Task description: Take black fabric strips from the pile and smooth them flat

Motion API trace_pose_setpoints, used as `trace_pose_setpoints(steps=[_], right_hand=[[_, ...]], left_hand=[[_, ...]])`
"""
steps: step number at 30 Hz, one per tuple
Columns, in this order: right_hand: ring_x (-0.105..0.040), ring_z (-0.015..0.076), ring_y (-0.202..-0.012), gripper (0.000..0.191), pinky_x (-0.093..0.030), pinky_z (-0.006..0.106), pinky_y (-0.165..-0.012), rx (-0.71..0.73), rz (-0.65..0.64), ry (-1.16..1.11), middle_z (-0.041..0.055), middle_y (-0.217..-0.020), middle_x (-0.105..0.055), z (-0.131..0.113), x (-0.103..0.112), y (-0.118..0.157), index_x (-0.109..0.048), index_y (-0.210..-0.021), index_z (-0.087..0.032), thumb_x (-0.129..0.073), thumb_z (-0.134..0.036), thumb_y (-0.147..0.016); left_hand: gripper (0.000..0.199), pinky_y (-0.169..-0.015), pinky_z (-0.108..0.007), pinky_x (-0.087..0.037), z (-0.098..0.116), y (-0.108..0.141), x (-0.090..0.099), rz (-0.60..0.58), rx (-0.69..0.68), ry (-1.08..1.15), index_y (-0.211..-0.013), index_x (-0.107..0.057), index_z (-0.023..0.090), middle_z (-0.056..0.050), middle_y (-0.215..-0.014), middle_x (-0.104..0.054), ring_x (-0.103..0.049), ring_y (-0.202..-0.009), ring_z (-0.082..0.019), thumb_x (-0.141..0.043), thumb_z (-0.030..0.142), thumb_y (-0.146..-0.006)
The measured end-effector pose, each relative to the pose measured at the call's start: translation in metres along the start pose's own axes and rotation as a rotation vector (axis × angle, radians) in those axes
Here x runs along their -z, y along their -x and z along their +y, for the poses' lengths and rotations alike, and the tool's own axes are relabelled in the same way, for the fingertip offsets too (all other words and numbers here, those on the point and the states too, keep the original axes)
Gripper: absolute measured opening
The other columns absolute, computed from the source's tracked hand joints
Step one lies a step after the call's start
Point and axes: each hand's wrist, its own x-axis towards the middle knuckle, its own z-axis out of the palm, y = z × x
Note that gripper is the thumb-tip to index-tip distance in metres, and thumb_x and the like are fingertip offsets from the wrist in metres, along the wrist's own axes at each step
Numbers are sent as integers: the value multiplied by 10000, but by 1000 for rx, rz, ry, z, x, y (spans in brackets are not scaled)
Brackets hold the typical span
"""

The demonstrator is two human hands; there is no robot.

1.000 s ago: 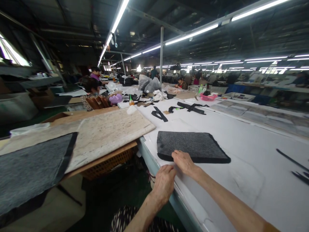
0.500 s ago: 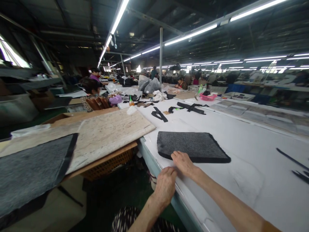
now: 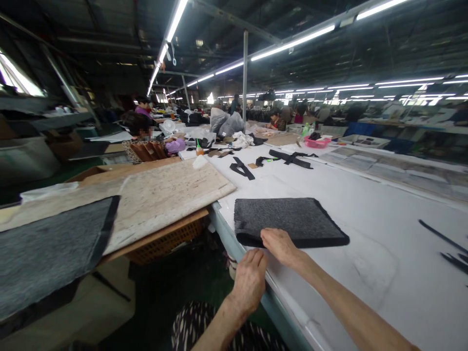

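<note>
Grey panel (image 3: 281, 217) on our white table (image 3: 383, 204), near its edge.
Our right hand (image 3: 280, 243) pinches the dark border (image 3: 321, 242); our left hand (image 3: 250, 275) is curled at the table's edge, its grip unclear. We expect light, soft cloth, best held by that border.

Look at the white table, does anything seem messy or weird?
The black strips look messy: beyond the gray cloth, they lie scattered at odd angles on the white table, some crossing. I can't see any spill.
</note>
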Motion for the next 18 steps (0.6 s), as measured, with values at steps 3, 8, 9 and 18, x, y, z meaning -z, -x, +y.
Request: trace_pose_setpoints(steps=[3,8,9,18], right_hand=[[-625,168,-823,231,-385,243,-648,-12,-5,-10,24,-908,-665,-2,4,2,-611,-856,-189,-406,-84,-865],[-612,157,-854,245,-396,236,-691,-42,7,-31,40,-935,-654,-3,5,7,-601,-891,-178,-367,-105,-904],[-606,151,-874,254,-398,232,-711,-38,11,-39,40,-951,-649,-3,4,9,-599,-902,-180,-358,-100,-906],[-599,191,-913,235,-450,276,-737,-19,42,11,77,-1015,-602,-13,-5,17,-577,-977,-175,-406,-66,-857]], left_hand=[[345,-907,-455,-496,-2,-8,-1,-6,36,-82,-1021,-605,83,-168,-1099,-630,-571,-1069,-277,-374,-20,-787],[314,-903,-413,-497,-3,-20,-5,-149,130,-214,-975,-619,46,-164,-1008,-650,-598,-1012,-272,-425,-34,-741],[316,-907,-411,-494,-2,-20,-6,-154,130,-228,-987,-616,45,-167,-1024,-647,-592,-1030,-274,-429,-31,-745],[371,-914,-403,-497,-2,-14,-12,-131,129,-277,-1115,-597,68,-159,-1114,-630,-579,-1083,-276,-442,-13,-787]])
